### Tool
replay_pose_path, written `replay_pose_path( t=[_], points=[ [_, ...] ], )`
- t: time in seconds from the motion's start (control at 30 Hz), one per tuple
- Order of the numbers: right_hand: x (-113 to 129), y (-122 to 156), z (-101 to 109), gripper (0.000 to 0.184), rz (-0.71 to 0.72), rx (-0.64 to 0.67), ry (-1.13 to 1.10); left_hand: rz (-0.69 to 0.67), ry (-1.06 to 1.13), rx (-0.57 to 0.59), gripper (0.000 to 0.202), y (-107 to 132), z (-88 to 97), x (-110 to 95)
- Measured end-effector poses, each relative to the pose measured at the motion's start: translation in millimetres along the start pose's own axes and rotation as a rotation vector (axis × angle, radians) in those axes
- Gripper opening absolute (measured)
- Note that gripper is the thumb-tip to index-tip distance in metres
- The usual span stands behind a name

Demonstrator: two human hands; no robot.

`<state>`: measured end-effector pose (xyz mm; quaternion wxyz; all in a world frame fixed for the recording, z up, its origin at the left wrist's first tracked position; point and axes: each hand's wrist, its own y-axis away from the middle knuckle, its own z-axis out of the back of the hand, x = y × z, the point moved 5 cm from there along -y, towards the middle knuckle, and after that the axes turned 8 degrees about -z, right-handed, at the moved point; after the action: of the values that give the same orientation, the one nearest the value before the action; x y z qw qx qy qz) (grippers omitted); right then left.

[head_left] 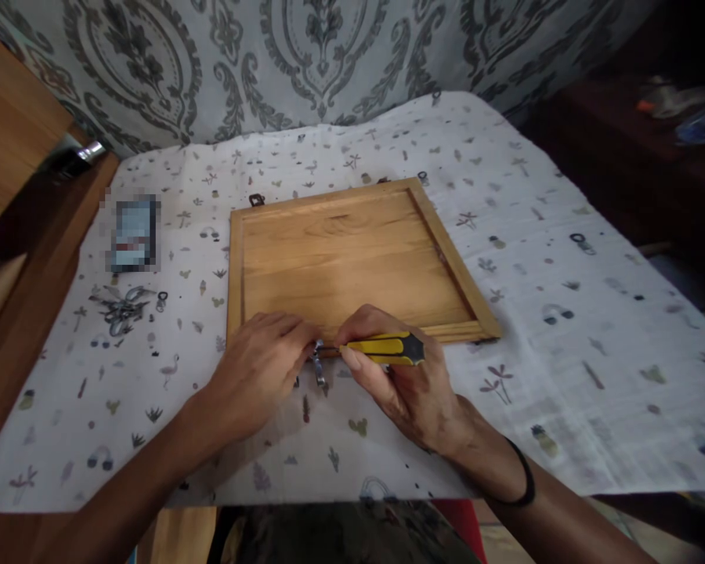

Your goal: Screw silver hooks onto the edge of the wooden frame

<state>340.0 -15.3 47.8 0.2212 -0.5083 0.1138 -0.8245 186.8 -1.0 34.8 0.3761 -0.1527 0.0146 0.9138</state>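
Note:
A wooden framed panel [352, 258] lies flat on the cloth, its recessed side up. My right hand [411, 384] is closed around a screwdriver [381, 347] with a yellow and black handle. Its thin shaft points left to a small shiny metal clasp [319, 368] at the panel's near edge. My left hand [264, 364] rests over the near left corner, fingers together and bent, with the fingertips pinching at the clasp. The exact contact is partly hidden by the fingers. Small dark metal fittings [257, 200] sit along the panel's far edge.
White patterned cloth [564, 376] covers the table. To the left lie a heap of metal clasps [123, 309] and a pixelated phone-like object [134, 233]. A wooden cabinet [17, 110] borders the left side, and a patterned curtain [323, 55] hangs behind.

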Motion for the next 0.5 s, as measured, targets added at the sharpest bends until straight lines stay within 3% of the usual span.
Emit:
replay_pose_path(
  t=[0.23, 0.4, 0.5],
  points=[
    [-2, 1, -2, 0.022, 0.019, -0.004, -0.004, 0.125, 0.103, -0.080, 0.020, 17, 0.5, 8],
    [-2, 2, -1, 0.023, 0.010, 0.000, 0.002, 0.242, 0.204, 0.007, 0.020, 6, -0.5, 15],
    [-3, 2, -1, 0.025, -0.026, 0.009, 0.003, 0.227, 0.303, 0.109, 0.019, -5, 1.5, 19]
  ],
)
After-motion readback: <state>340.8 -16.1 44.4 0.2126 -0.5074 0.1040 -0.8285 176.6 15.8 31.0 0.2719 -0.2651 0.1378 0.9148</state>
